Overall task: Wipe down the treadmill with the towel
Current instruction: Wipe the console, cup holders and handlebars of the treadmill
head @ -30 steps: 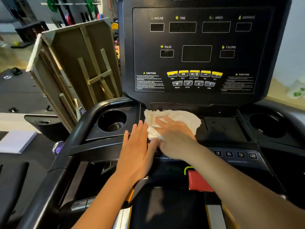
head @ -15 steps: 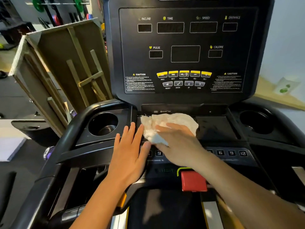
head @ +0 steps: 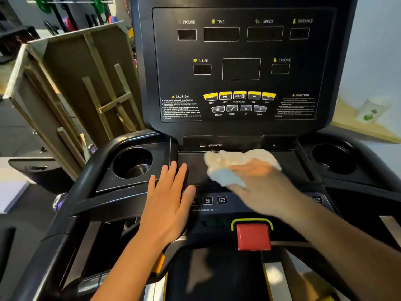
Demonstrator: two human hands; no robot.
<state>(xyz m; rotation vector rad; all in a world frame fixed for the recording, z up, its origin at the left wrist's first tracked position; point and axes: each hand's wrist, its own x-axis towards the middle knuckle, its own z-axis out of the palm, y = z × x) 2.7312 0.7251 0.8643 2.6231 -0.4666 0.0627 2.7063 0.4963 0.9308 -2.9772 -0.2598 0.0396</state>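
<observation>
Towel (head: 238, 159) is pressed on the middle tray (head: 192, 167) of the treadmill (head: 240, 132) by the right hand (head: 264, 189); whether its fingers are curled cannot be told through blur. The left hand (head: 169, 205) is laid flat beside, fingers straight and close together. Display panel (head: 240, 69) and cup holders (head: 132, 162) are judged not yet wiped.

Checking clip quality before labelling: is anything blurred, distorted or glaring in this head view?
Head view: right hand and towel are smeared by motion blur; left hand, flat on the treadmill, is sharp; the wide lens bows the side rails; large display labels read clearly, small caution print does not.
</observation>
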